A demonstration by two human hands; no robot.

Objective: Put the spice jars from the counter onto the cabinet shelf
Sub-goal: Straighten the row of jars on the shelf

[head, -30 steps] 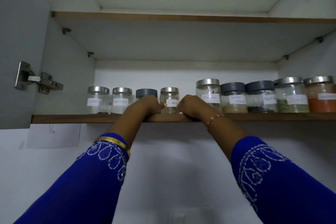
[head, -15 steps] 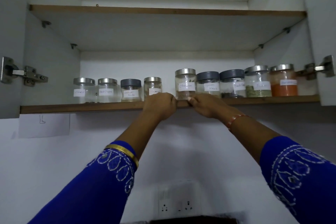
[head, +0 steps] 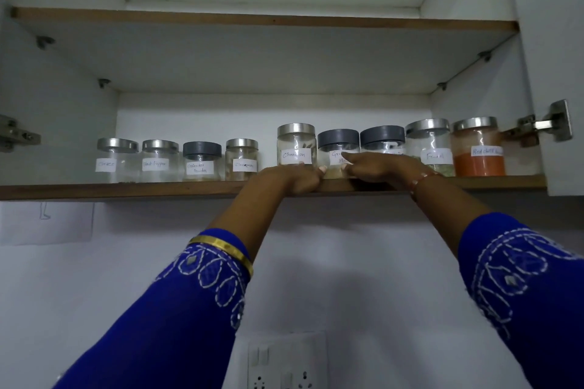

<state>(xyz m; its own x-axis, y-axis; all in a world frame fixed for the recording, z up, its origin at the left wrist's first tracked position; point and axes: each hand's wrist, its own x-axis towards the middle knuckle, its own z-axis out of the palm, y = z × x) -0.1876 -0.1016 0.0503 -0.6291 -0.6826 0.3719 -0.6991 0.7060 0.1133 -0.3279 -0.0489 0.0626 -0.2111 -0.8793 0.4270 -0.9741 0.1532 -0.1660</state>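
Fingers (head: 320, 171) of the left hand (head: 294, 178) curl down over the front edge of the shelf (head: 126, 189), just under the tall cinnamon jar (head: 296, 145). They look bent and closed a little, but they hold no jar. The right hand (head: 376, 167) rests on the same edge, just beside the left. One finger sticks out and touches the label of the dark-lid jar (head: 338, 148). I think it is nudging that jar into line, or turning it so the label faces out. No jar is gripped by this hand either.

Behind the hands, the spice jars stand upright in one row near the front edge of the shelf. That keeps them easy to see and easy to reach. Toward the left end are a cloves jar (head: 117, 159), a black pepper jar (head: 159, 160), a coriander jar (head: 202, 161) and a small cinnamon jar (head: 242, 159). Toward the right end are another dark-lid jar (head: 382, 140), a fennel jar (head: 429, 145) and a red chilli jar (head: 477, 147). All the labels face forward so the names can be read.

The job looks almost done. The counter is not in view, so I cannot tell if more jars wait there.
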